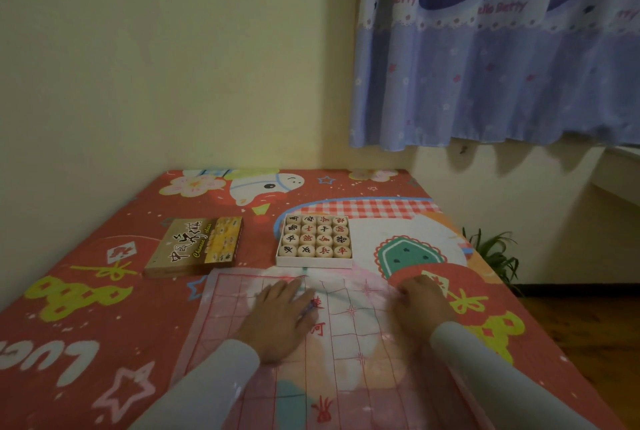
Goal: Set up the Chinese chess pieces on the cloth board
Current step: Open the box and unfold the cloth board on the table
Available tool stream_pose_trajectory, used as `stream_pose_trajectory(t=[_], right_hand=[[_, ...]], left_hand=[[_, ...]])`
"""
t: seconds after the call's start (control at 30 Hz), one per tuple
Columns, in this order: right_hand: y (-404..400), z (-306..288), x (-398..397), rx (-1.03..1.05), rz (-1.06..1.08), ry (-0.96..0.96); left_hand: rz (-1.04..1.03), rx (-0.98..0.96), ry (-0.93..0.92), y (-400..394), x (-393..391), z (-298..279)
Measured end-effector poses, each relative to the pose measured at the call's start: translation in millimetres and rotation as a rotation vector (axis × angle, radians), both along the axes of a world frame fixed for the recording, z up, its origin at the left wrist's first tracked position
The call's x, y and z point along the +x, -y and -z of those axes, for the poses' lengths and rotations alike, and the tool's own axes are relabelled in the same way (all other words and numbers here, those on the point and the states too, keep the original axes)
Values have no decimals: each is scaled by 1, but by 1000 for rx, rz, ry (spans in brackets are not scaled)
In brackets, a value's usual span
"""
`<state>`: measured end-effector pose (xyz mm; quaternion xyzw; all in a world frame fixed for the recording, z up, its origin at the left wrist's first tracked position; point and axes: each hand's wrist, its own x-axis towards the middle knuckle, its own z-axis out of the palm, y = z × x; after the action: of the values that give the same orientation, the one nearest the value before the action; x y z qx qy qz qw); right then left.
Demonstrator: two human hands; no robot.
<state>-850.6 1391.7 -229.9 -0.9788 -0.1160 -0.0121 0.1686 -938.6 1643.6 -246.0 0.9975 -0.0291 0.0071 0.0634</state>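
The step in hand looks like flattening the cloth board, both the left hand and right hand pressing on it with fingers released, and next calls for reaching to the chess pieces, boxed just beyond the board's far edge

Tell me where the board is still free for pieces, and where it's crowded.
No pieces lie on the board yet. Free: the near half below both hands, and the strip between left hand and right hand. Crowded: the far edge, where the tray and lid sit close.
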Motion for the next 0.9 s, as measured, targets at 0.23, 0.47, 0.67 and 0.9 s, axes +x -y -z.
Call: stream_pose_trajectory(t=[0.23,0.47,0.67,0.9], right_hand=[[5,-26,16,520,25,-167],[16,-29,16,989,56,-250],[31,-9,20,631,305,18],[31,-11,20,436,385,-244]], left_hand=[[-22,22,-29,-3,1,4],[-10,19,-20,-2,1,5],[13,47,-7,-5,1,4],[-20,34,-1,-14,-2,6]])
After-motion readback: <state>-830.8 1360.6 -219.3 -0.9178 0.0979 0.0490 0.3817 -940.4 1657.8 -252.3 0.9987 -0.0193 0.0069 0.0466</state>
